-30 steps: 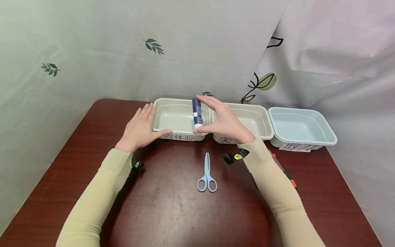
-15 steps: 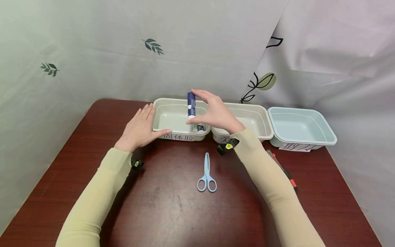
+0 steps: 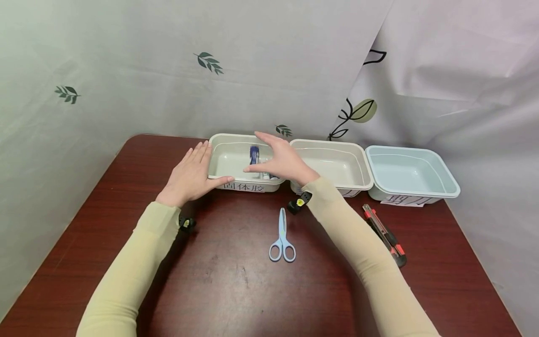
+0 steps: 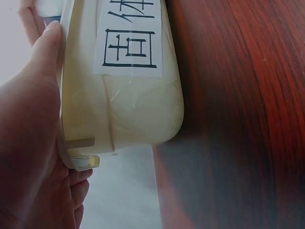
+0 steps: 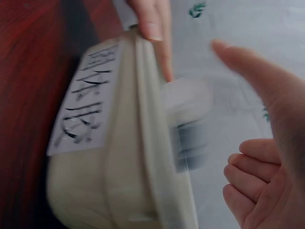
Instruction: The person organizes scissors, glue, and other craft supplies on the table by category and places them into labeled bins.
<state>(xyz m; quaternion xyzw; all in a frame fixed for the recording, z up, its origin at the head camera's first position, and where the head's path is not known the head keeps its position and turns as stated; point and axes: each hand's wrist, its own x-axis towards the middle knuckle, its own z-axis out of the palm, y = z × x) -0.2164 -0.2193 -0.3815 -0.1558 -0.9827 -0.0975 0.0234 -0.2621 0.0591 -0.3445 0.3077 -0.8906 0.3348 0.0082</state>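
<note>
Above the leftmost tub [image 3: 231, 160] hovers the right hand [image 3: 283, 160].

My sleeves [image 3: 122, 267] are pale yellow. I see a reddish-brown, wood-grained table [image 3: 236, 290], light-blue scissors [image 3: 282, 241], a red-and-black cutter [image 3: 386, 236], a navy glue stick [image 3: 254, 155], a cream left bin [image 3: 230, 164], a beige middle bin [image 3: 332, 171], a pale-blue right bin [image 3: 404, 173] and a greyish curtain [image 3: 147, 61] with green leaves [image 3: 209, 64].

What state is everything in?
Blue glue stick, motion-blurred, ungripped
Other glue sticks, in left tub
Left tub, lidless, upright
Middle tub, lidless, upright
Blue tub, lidless, upright
Scissors, lying closed
Cutter, lying flat, blade unclear
Left hand, thumb on left tub's rim
Right hand, open
</note>
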